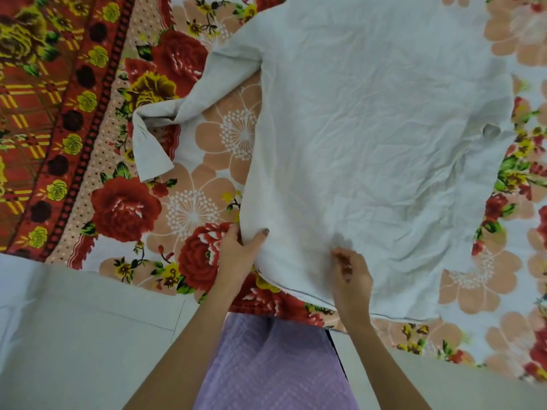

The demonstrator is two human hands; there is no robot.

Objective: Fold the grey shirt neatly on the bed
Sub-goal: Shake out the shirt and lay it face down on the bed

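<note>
The grey shirt (370,128) lies spread flat and wrinkled on the bed, hem toward me. Its left sleeve (177,113) trails out crumpled to the left, the cuff bent down. My left hand (236,253) grips the shirt's near left corner, thumb on top of the cloth and fingers under the edge. My right hand (352,276) rests over the hem a little to the right, fingers curled and pinched together just above the fabric; whether it holds cloth is unclear.
The bed carries a floral sheet (207,179) with red roses and peach flowers. A red patterned blanket (44,113) lies at the far left. Pale floor tiles (74,335) show below the bed's near edge, and my lilac garment (266,365) is between my arms.
</note>
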